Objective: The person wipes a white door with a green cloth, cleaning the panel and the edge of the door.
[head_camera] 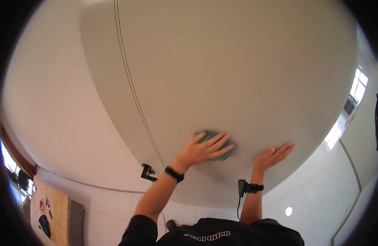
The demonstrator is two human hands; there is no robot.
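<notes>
Under the spread fingers of my left hand (204,150) is a crumpled green cloth (221,156), pressed against a large pale beige door (225,77). The hand is slightly blurred. To the right, my right hand (273,156) holds nothing; its fingers are extended with the palm turned to the door, and it appears to rest on the surface. A black lever door handle (148,172) sits left of my left forearm, which covers its tip. Two thin parallel grooves (132,83) run down the door's left side.
A pale wall (53,86) borders the door on the left. A wood-topped table (58,203) with dark cloth and small items stands lower left. White floor tiles (315,184) lie past the door's right edge, with a window (358,84) beyond. A cable (238,209) hangs from my right wrist device.
</notes>
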